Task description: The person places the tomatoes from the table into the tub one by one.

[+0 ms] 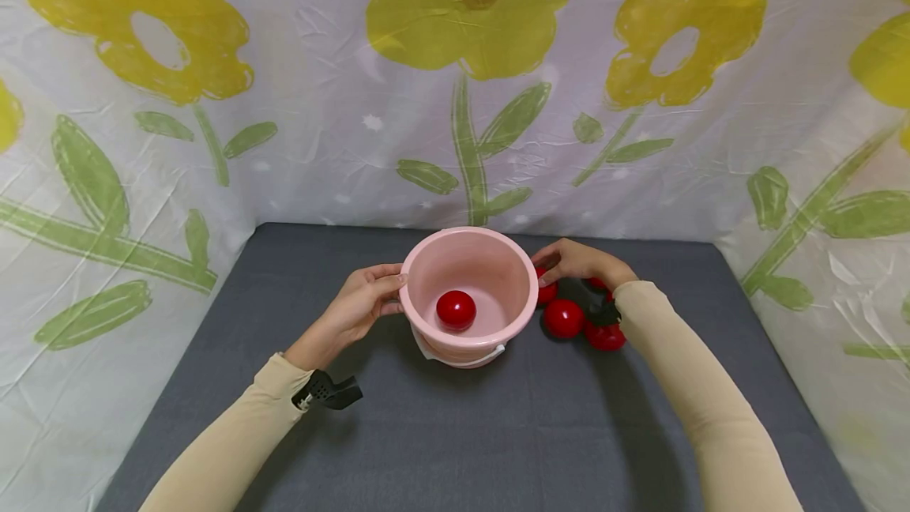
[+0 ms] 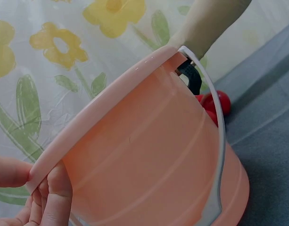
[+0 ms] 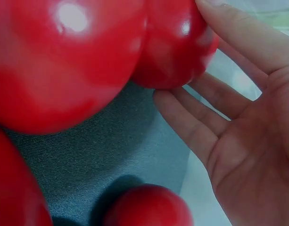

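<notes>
A pink bucket [image 1: 469, 350] stands mid-table with its mouth facing up and its white handle [image 1: 465, 364] hanging down the near side. Inside lies one glossy red ball [image 1: 456, 310]. My left hand [image 1: 361, 303] pinches the left side of the bucket's rim [image 2: 104, 110], thumb on one face and curled fingers under the lip. Just right of the bucket, my right hand [image 1: 579, 261] has thumb and fingers on opposite sides of another red ball [image 3: 175, 47]. In the head view that ball is partly hidden by the hand and the bucket.
Several more red balls sit close by, one in front [image 1: 564, 318] and another [image 1: 604, 336] partly under the right wrist's black camera mount [image 1: 603, 313]. Grey cloth [image 1: 426, 449] covers the table. A flower-printed curtain [image 1: 320, 164] borders the back and sides.
</notes>
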Available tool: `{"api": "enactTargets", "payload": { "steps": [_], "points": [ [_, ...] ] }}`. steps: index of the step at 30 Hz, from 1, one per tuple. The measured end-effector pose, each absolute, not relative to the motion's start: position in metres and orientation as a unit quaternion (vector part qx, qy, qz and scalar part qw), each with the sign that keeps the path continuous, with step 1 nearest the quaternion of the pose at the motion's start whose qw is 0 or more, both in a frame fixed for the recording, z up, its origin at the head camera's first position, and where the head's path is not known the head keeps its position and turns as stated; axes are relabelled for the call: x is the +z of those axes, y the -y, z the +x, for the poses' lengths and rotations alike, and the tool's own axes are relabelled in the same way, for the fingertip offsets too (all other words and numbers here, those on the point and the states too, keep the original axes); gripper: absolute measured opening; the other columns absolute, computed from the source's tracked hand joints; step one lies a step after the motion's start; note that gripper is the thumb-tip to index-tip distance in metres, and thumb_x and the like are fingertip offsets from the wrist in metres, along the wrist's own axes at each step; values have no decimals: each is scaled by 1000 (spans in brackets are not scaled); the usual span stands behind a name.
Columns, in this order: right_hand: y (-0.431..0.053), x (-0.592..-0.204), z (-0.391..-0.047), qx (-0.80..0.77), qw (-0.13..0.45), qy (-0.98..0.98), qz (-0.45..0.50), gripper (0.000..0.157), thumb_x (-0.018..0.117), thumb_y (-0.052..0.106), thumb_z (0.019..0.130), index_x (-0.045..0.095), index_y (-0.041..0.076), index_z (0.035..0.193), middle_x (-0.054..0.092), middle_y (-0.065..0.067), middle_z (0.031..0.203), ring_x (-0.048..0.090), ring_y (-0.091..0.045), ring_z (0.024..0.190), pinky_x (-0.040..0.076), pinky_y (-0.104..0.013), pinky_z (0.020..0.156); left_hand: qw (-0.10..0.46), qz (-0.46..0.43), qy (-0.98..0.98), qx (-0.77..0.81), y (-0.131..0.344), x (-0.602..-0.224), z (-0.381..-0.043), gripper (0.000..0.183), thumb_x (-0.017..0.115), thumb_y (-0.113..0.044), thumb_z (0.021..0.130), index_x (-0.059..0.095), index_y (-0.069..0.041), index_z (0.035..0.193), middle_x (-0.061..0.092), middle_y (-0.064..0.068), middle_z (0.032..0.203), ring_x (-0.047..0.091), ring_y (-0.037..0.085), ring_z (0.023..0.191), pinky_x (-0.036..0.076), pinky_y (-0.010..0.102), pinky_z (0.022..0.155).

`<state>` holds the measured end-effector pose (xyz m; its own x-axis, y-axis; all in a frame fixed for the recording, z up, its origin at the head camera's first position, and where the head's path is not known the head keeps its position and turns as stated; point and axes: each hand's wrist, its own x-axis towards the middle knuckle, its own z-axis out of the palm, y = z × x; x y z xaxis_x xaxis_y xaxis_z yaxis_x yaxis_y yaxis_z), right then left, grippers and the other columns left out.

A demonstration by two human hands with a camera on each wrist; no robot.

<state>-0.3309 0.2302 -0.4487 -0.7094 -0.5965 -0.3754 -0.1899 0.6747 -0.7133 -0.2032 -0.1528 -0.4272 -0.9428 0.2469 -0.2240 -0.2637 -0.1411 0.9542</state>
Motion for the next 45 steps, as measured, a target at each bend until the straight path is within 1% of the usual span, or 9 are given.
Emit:
{"api": "enactTargets", "payload": {
  "steps": [9,17,21,28,32,36,41,43,45],
  "points": [
    [-233,-450,-331,-309,289,-878,-224,48,76,19,87,63,4,130,65,-18,131,64,-33,117,51,-50,103,168,-11,-637,752,150,-427,-204,44,55,-8,99,44,9,138,67,-6,92,66,4,74,59,18,65],
    [-235,-440,-331,-305,288,-880,-223,48,77,22,86,64,7,130,67,-15,129,64,-30,119,51,-48,104,167,-9,-641,749,150,-426,-203,45,55,-9,99,44,9,139,67,-6,93,65,4,75,59,18,65],
    [-234,-420,-333,-307,284,-878,-231,48,73,21,89,61,6,133,66,-16,131,61,-32,123,50,-49,105,169,-7,-642,748,150,-427,-203,45,55,-9,99,44,9,139,67,-5,95,65,4,75,60,18,66],
    [-231,-383,-340,-296,234,-894,-242,45,74,22,88,64,7,129,66,-16,130,60,-34,123,52,-49,103,167,-5,-634,755,151,-426,-203,44,55,-8,99,43,10,138,67,-5,93,65,4,74,60,18,65],
    [-229,-362,-345,-301,224,-893,-249,43,75,21,87,66,9,128,68,-13,126,63,-30,118,56,-40,95,169,-7,-632,756,152,-426,-203,44,55,-9,99,44,10,137,67,-6,92,66,4,75,60,18,65],
    [-224,-336,-352,-304,205,-892,-263,45,75,23,87,65,7,128,70,-11,122,64,-26,113,58,-32,86,170,-8,-635,754,152,-426,-203,44,55,-9,99,43,9,138,67,-6,93,66,4,75,60,18,66],
    [-211,-307,-354,-306,212,-890,-262,47,73,21,89,62,7,133,65,-14,128,62,-30,118,58,-42,93,169,-7,-639,750,152,-426,-203,45,56,-10,99,44,9,139,67,-5,94,66,5,76,60,19,67],
    [-205,-299,-353,-307,216,-890,-258,47,73,20,90,62,8,134,63,-14,131,61,-30,121,57,-44,96,168,-8,-639,750,152,-427,-203,45,56,-10,99,44,9,138,67,-5,94,66,5,76,60,19,67],
    [-199,-294,-351,-304,218,-891,-257,46,73,21,90,63,12,133,64,-12,132,61,-28,122,56,-43,97,169,-7,-639,751,152,-428,-203,45,55,-10,99,44,9,139,67,-5,95,66,5,76,60,19,67]
  ]
}}
